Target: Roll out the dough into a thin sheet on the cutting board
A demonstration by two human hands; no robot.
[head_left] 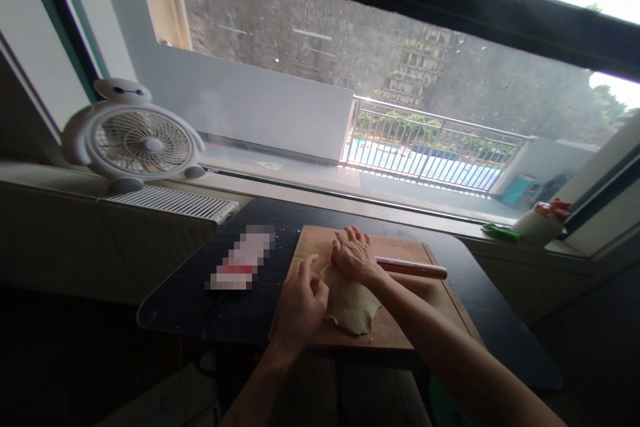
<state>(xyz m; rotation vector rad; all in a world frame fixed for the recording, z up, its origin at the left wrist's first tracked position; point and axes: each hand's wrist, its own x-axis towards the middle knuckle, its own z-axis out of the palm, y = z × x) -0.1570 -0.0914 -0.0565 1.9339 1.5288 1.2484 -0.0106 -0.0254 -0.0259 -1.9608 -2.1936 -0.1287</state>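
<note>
A flattened piece of pale dough (353, 307) with an uneven edge lies on the wooden board (313, 240). My right hand (354, 255) rests flat over the far part of the dough, its fingers stretched out and slightly spread. Beside its wrist, a reddish-brown rolling pin (413, 268) lies across the board; the pin's left end is hidden behind the hand, and whether the two touch is unclear. At the dough's left edge is my left hand (304, 293), fingers apart and loosely bent, with nothing visible in it.
The board lies on a dark table (240, 313), with a blurred pinkish item (243, 260) to its left. A white fan (145, 140) stands on the radiator (175, 203). On the right of the windowsill are a green item (501, 233) and a white container (537, 227).
</note>
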